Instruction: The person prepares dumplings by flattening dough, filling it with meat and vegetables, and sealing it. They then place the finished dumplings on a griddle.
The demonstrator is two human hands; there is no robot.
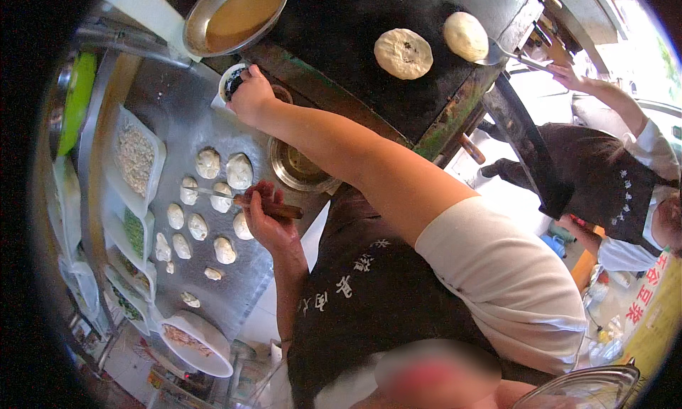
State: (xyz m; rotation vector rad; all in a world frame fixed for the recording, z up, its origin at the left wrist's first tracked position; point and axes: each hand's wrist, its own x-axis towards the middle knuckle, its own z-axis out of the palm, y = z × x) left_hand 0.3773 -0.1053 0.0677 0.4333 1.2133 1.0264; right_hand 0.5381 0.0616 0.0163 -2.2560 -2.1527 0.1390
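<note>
My left hand (272, 220) grips the wooden handle (277, 209) of a tool. Its narrow metal blade (210, 192) reaches left over small filled dough pieces (188, 190) on the metal worktop (176, 97). Farther up, my right hand (253, 97) is at a white cup (222, 84) holding dark bits that look like seeds; its fingertips are partly hidden inside. Beyond the cup, a flat dough round (403, 54) with dark specks at its centre lies on the black griddle (341, 31). Another round (465, 36) sits near the griddle's right edge, beside a spatula.
A metal bowl of brown liquid (242, 17) stands at the top left. Round metal containers (298, 164) lie under my right forearm. White tubs of fillings (136, 158) line the worktop's far side. At the right, a co-worker (591, 164) holds the spatula (525, 61) by the griddle.
</note>
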